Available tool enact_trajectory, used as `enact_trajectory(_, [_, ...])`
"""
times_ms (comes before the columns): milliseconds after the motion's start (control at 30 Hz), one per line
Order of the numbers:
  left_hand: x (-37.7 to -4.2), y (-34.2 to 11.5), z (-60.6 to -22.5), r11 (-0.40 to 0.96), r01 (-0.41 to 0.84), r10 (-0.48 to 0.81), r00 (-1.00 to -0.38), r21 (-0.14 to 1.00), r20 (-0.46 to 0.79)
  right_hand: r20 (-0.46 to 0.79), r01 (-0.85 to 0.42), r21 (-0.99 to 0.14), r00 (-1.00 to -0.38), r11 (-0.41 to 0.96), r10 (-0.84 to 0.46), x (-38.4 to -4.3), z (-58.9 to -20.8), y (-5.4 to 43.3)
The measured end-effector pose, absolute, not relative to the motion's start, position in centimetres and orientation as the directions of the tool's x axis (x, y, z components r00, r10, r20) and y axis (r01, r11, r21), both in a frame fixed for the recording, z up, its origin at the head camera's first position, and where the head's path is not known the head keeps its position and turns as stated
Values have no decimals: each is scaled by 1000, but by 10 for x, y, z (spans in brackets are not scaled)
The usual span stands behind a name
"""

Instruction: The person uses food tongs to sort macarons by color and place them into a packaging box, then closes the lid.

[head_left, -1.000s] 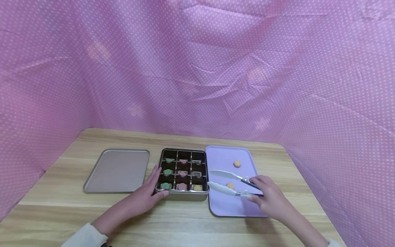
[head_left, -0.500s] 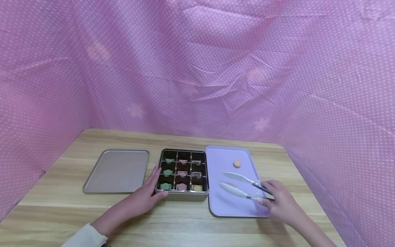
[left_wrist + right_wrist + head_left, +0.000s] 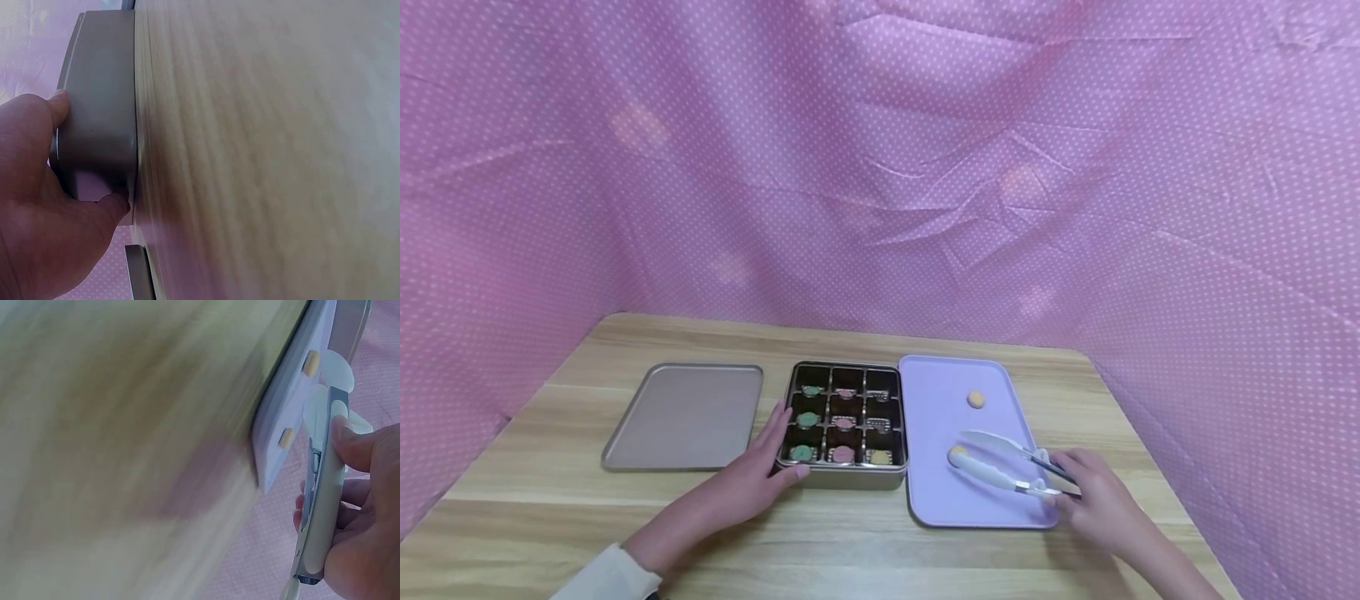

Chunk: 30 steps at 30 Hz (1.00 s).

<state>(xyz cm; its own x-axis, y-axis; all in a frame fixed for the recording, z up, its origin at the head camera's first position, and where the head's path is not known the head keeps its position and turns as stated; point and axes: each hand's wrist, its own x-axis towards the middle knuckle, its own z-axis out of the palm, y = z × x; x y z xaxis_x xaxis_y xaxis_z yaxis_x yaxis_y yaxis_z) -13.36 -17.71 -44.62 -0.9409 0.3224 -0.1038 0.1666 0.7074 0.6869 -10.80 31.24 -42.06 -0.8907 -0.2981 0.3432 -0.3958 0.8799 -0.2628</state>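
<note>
A: What surrounds the hands, biggest first?

B: Dotted pink-purple fabric (image 3: 880, 167) hangs beyond both, and a pale wood-grain table (image 3: 850, 550) lies under them. The smooth lilac rectangular tray (image 3: 940, 392) stretches ahead and left of the right hand (image 3: 1093, 500). The flat grey-brown metal panel (image 3: 685, 417) lies left of and beyond the left hand (image 3: 752, 475), with the nine-compartment brown metal box (image 3: 850, 477) just to that hand's right.

A: And the hands themselves?

B: The left braces the box's near corner, fingers extended, thumb apart. The right is clamped on white-headed tongs (image 3: 992, 475) whose arms stand apart.

A: Which step is that?

B: Lining up a pickup, I'd judge; the next move seems to call for a gentle, even squeeze.

A: Around what?

B: The nearer small yellow-orange round (image 3: 957, 452), on the tray ahead and left of the right hand, at the tong heads; contact I can't tell. A second, peach-orange round (image 3: 975, 399) lies farther ahead. Right of the left hand, the box holds three green rounds (image 3: 802, 452), three pink rounds (image 3: 842, 453) and one yellow round (image 3: 880, 456).
</note>
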Motion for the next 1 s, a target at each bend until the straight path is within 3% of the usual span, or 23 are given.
enact_trajectory(433, [-134,-177,-446,704,160,322,-940,691,-110,282,-345,-281,-922,896,-266,-103,-430,317])
enact_trajectory(1000, [-134,-177,-444,704,150,319,-940,695,-120,361,-367,-233,-893,901,-270,-99,-437,315])
